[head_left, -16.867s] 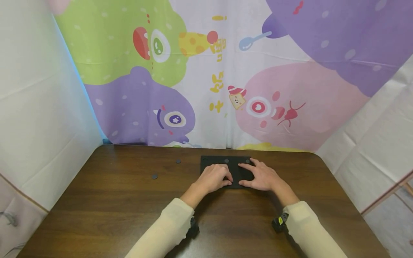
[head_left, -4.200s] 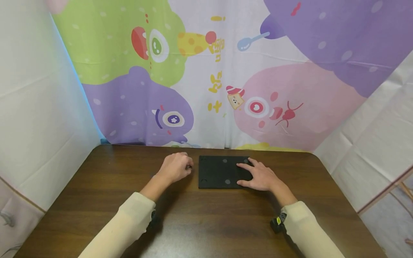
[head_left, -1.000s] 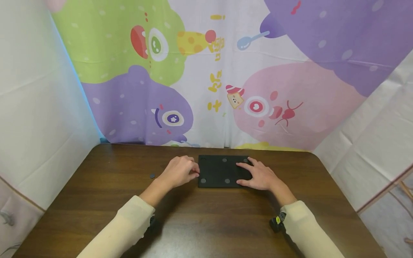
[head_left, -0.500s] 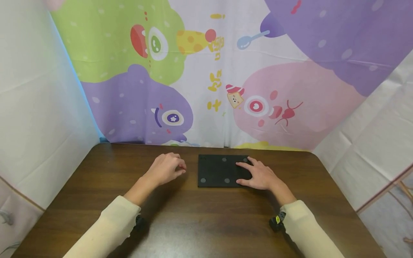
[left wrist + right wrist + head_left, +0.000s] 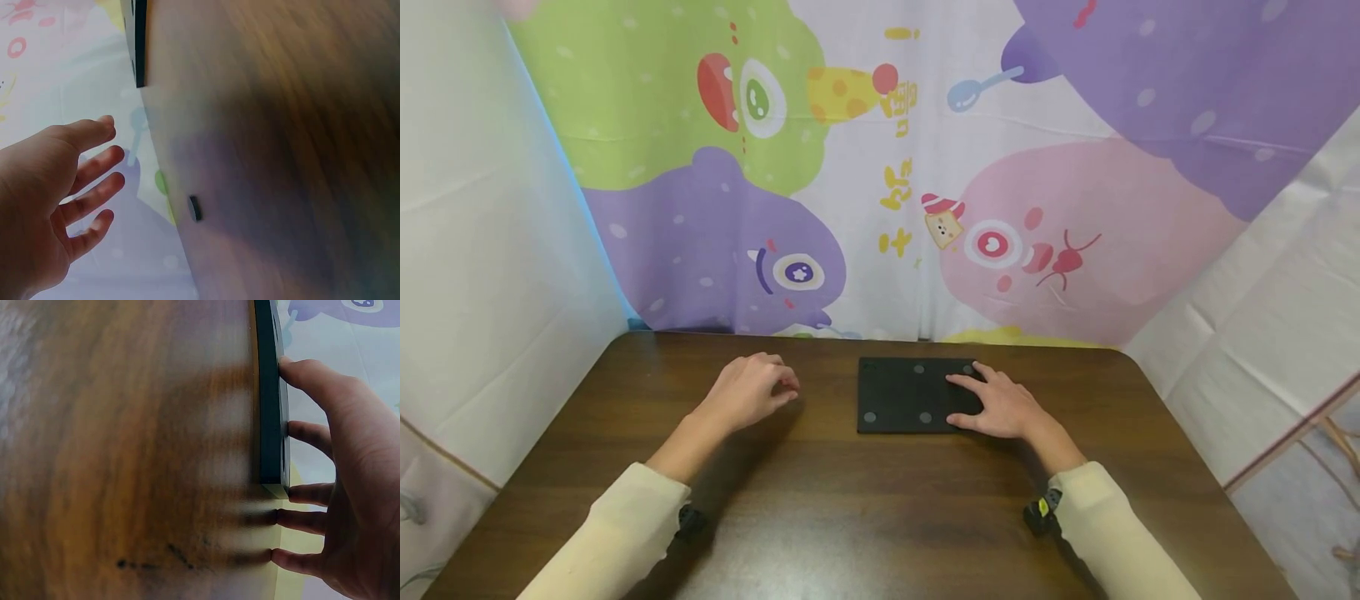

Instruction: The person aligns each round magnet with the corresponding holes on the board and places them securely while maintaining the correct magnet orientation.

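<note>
A flat black rectangular board [image 5: 893,393] lies near the back of the table. Grey discs [image 5: 869,417] sit in several round recesses along its edges. The far left corner has a faint round outline [image 5: 869,365] with no grey disc visible. My right hand [image 5: 1000,403] rests with spread fingers on the board's right end; in the right wrist view its thumb and some fingertips touch the board's face. My left hand [image 5: 747,392] hovers left of the board with loosely bent fingers and holds nothing. In the left wrist view a small dark disc [image 5: 195,208] lies on the table, apart from that hand.
The brown wooden table [image 5: 850,517] has rounded back corners. Directly behind it hangs a printed cartoon curtain [image 5: 887,183], with white cloth [image 5: 482,225] on the left and more on the right.
My left hand has moved left, away from the board's left edge. The near left recess, bare 4.2 s ago, now holds a grey disc. My right hand stays on the board.
</note>
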Motion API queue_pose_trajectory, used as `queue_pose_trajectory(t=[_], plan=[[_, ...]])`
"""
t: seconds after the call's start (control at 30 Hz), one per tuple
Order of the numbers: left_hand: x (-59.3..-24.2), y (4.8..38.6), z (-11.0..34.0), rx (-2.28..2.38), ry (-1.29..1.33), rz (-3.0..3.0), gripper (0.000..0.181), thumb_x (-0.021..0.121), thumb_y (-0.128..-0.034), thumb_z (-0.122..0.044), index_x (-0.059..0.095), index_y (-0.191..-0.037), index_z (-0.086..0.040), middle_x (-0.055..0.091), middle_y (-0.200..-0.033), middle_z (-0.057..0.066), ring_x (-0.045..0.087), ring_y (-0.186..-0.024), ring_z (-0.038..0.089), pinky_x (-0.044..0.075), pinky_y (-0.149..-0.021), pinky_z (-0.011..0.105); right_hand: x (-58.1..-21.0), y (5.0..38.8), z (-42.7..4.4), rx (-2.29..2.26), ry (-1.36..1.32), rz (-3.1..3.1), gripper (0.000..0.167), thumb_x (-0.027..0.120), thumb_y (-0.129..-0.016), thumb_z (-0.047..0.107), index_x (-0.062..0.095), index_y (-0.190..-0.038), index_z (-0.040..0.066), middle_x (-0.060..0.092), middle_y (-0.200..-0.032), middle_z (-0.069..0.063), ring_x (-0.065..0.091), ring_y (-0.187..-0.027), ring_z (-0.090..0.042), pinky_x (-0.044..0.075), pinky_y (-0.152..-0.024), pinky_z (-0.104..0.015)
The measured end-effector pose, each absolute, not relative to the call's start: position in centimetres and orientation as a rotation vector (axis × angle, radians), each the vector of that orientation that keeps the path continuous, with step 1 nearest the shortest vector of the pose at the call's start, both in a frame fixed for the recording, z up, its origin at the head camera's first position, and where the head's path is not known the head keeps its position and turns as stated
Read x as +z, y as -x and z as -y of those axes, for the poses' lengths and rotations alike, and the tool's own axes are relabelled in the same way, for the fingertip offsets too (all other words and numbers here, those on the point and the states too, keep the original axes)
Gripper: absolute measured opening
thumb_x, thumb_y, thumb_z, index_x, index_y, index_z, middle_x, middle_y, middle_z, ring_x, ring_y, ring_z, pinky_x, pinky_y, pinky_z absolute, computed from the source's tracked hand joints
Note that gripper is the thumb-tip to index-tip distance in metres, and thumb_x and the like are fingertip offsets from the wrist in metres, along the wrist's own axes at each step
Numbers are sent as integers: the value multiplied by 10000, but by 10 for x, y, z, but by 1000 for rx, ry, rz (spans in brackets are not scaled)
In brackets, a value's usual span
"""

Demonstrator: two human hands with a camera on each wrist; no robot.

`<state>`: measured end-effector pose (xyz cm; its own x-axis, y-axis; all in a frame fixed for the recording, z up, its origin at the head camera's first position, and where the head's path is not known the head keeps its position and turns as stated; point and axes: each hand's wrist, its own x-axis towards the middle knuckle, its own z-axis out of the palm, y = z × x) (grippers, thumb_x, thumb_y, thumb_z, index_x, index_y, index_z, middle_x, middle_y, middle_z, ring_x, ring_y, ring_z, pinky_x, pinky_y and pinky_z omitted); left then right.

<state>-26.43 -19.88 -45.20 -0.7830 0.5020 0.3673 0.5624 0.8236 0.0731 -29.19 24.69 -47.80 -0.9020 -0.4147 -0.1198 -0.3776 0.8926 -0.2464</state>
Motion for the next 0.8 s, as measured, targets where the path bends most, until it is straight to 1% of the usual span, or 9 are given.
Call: queue_pose_trajectory(t=[0.2,0.3,0.47,0.53,0.6,0.7,0.77,0.8], plan=[[-452,259,215,-251,770,2678,85,946,-901,-190,866,-930,-198,811,-931,-14,765,-853,239,611,-687,398,-480,293,-247,-319,611,-2884,820,690,-1038,671,479,-1722,272,297,-1834,-304,407,-1615,-630,408,-1205,-858],[-452,257,221,-257,751,2688,90,945,-903,-188,872,-957,-188,812,-947,-9,773,-871,247,618,-698,407,-480,293,-247,-318,615,-2883,831,687,-1029,687,479,-1722,279,302,-1831,-306,407,-1614,-631,410,-1202,-860],[-452,257,227,-238,730,2729,128,933,-913,-189,886,-1030,-167,821,-986,18,770,-890,273,622,-701,424,-478,292,-249,-365,634,-2881,877,673,-992,763,507,-1705,280,319,-1815,-327,410,-1598,-653,402,-1184,-884],[-453,258,228,-204,722,2751,152,930,-917,-196,889,-1061,-166,822,-1002,33,772,-906,294,621,-692,433,-490,298,-254,-384,642,-2898,887,628,-985,822,508,-1701,311,341,-1803,-322,433,-1570,-662,419,-1153,-890],[-454,258,229,-165,715,2775,177,926,-925,-206,890,-1093,-164,822,-1015,47,776,-918,312,618,-678,436,-490,297,-255,-379,652,-2899,904,608,-973,860,514,-1695,323,351,-1795,-327,439,-1556,-673,426,-1136,-895],[-457,258,230,-118,701,2805,211,925,-930,-217,886,-1130,-163,816,-1021,60,778,-919,323,617,-665,439,-489,297,-254,-373,653,-2898,890,613,-983,842,508,-1700,324,352,-1795,-325,444,-1554,-671,437,-1134,-885],[-458,258,232,-100,689,2821,222,928,-927,-221,882,-1137,-166,808,-1013,60,775,-911,323,616,-664,443,-476,290,-249,-360,641,-2880,879,660,-992,781,509,-1704,288,325,-1811,-330,418,-1588,-660,422,-1170,-877],[-459,258,234,-92,684,2827,226,931,-922,-223,879,-1136,-168,803,-1006,58,773,-908,324,618,-669,450,-476,291,-248,-358,632,-2881,863,673,-1004,747,502,-1709,281,315,-1819,-324,412,-1599,-650,422,-1180,-869]])
